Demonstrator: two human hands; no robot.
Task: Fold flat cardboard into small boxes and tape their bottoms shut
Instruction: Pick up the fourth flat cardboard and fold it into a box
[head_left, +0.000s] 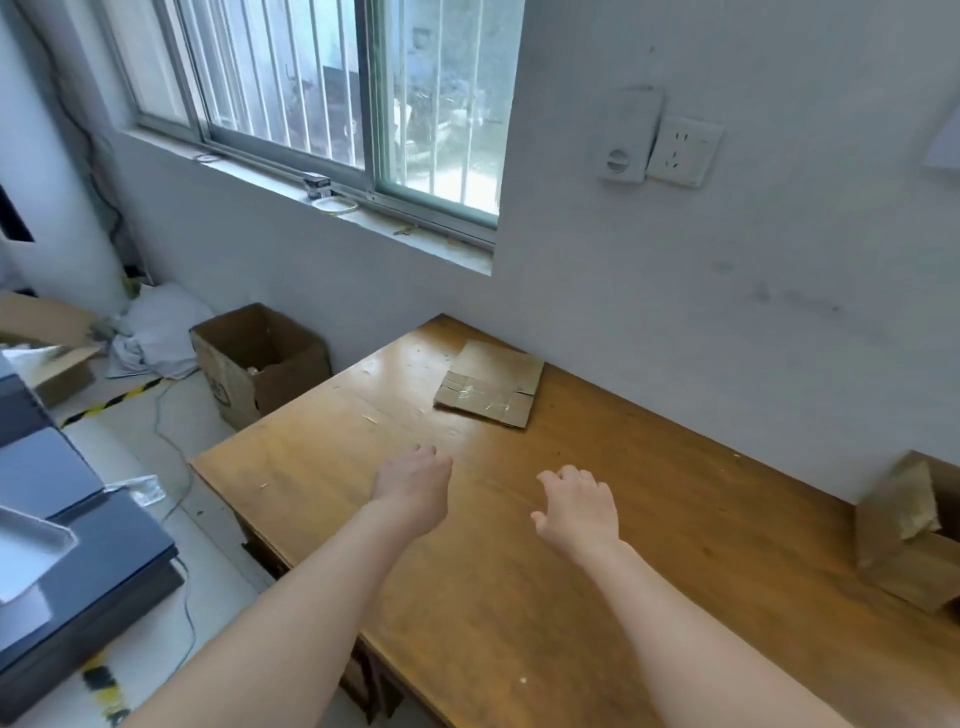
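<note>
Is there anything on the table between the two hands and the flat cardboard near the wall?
Nothing visible. Bare table lies between the left hand, the right hand and the flat cardboard, apart from small scraps.

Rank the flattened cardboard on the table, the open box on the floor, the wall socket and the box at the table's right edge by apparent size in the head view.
1. open box on the floor
2. box at the table's right edge, cropped, so unsure
3. flattened cardboard
4. wall socket

Glossy, scuffed wooden table (597, 545) bears matt brown flat cardboard (491, 384) with shiny tape.
</note>
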